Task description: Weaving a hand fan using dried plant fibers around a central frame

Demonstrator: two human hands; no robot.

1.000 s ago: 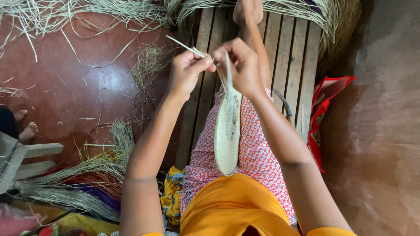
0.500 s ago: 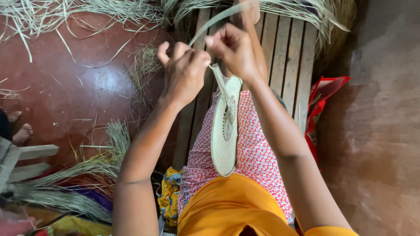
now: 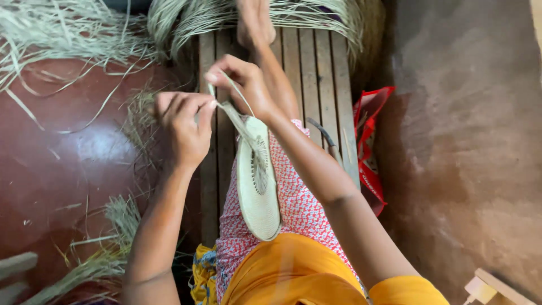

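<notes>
A person in an orange top is sitting on a slatted wooden bench (image 3: 316,73), one leg in red-and-white patterned cloth stretched along it. A pale, oval woven piece (image 3: 257,181) is lying lengthwise on that thigh, its narrow end pointing toward the hands. The left hand (image 3: 183,130) is pinching its fingers together on a thin straw strand (image 3: 226,107) at the piece's tip; the right hand (image 3: 243,85), just beside it, is closing thumb and fingers on the same strand, which is looping between them. Loose dry straw (image 3: 68,39) is spreading over the red floor (image 3: 68,164) to the left and piling at the bench's far end. A red bag (image 3: 370,141) is resting against the bench's right side.
</notes>
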